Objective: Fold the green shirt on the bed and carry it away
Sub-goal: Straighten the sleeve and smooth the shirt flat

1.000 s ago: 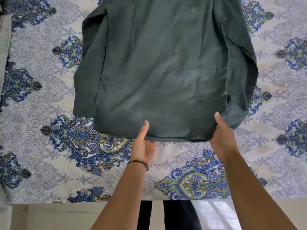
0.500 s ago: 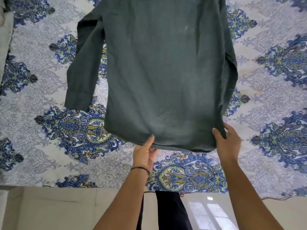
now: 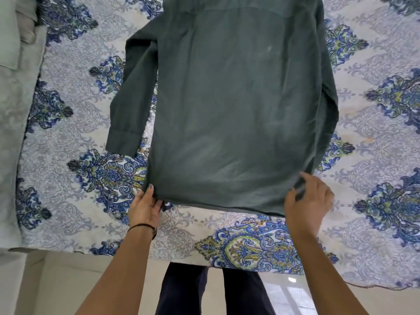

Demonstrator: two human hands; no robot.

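Observation:
The green shirt (image 3: 236, 110) lies back side up on the patterned bedsheet (image 3: 68, 201), hem toward me, collar out of view at the top. Its left sleeve (image 3: 129, 103) hangs out beside the body; the right sleeve is tucked along the right edge. My left hand (image 3: 145, 208) pinches the hem's left corner, thumb on top and fingers underneath. My right hand (image 3: 306, 203) is at the hem's right corner with fingers spread, its fingertips touching the cloth.
Pale grey-green bedding (image 3: 11, 137) is piled along the bed's left side. The bed's near edge (image 3: 159, 258) runs just in front of my legs in dark trousers (image 3: 213, 292). A glossy light floor (image 3: 56, 287) lies below.
My left hand slid left from the middle of the hem to its left corner. The shirt settled flatter on the bed. My right hand's fingers spread apart at the right corner.

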